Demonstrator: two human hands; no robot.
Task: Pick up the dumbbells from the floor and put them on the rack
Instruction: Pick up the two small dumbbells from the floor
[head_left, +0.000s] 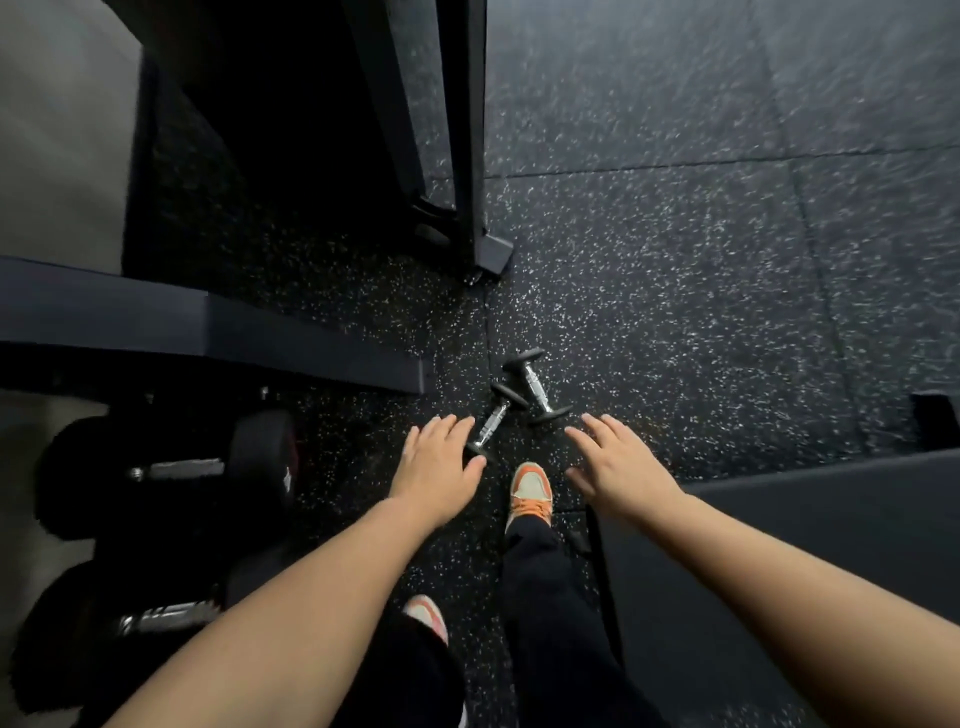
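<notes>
Both bare arms reach forward and down from the bottom of the view, toward twelve o'clock. The left hand is palm-down with fingers spread and slack. The right hand, at its three o'clock, is likewise palm-down, fingers splayed, holding nothing.

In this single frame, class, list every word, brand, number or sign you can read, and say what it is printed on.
No text can be read anywhere.
Large dumbbell on the rack: a pale mark on its end face, too blurred to read.
Two small dumbbells on the floor: no marking visible.
Orange shoe: no legible logo.
Left hand and right hand: open, holding nothing that carries text.
</notes>
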